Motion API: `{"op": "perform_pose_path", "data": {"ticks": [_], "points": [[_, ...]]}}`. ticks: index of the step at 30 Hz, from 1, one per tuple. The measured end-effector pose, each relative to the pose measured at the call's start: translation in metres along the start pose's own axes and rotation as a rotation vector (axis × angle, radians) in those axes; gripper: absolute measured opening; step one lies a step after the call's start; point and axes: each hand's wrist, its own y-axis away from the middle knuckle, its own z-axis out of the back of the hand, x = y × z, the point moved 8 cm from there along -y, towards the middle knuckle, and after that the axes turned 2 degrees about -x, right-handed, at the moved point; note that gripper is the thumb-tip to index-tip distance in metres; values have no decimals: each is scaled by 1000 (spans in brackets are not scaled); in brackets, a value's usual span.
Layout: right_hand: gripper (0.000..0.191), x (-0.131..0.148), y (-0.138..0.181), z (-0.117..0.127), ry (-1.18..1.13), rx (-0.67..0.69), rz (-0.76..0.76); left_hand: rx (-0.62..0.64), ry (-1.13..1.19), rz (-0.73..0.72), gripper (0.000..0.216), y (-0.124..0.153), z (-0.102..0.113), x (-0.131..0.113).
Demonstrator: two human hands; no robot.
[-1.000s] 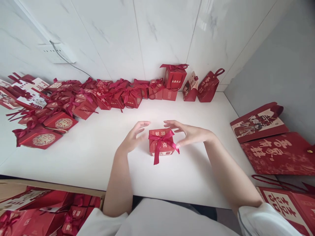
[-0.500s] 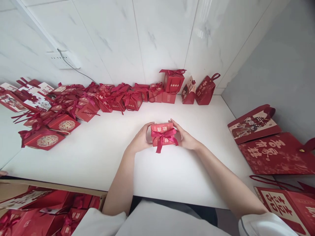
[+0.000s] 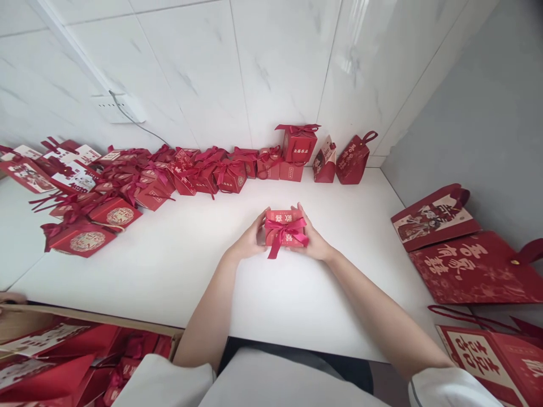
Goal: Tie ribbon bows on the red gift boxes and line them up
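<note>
A red gift box (image 3: pixel 285 217) with a magenta ribbon bow tied over its top is between my two hands, near the middle of the white table (image 3: pixel 297 305). My left hand (image 3: pixel 253 236) grips its left side. My right hand (image 3: pixel 313 234) closes on the opposite side, thumb and fingers along the edge. Pale characters show on the box's top, and the ribbon's tails hang over the near face. The underside of the box is hidden.
Along the tiled wall stands a row of red ribboned boxes (image 3: pixel 231 175), heaped up at left. Red gift bags (image 3: pixel 479 265) lie at right. A cardboard carton (image 3: pixel 106 319) full of red packages sits at lower left, with another person's hand (image 3: pixel 12 297) at its edge. A wall socket (image 3: pixel 121 108) has a cable.
The box has shifted slightly right within the view, and both hands sit closer around its sides. At lower left, more of the other person's hand shows, and a red package in the carton has moved.
</note>
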Motion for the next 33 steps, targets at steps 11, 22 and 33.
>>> {"op": "perform_pose_path", "data": {"ticks": [11, 22, 33], "points": [[121, 7, -1, 2, 160, -50, 9, -455, 148, 29, 47, -3, 5, -15], [120, 12, -2, 2, 267, -99, 135, -637, -50, -10, 43, 4, 7, -28], [116, 18, -2, 3, 331, -136, 181, -825, -366, -171, 29, 17, 14, -57]]}}
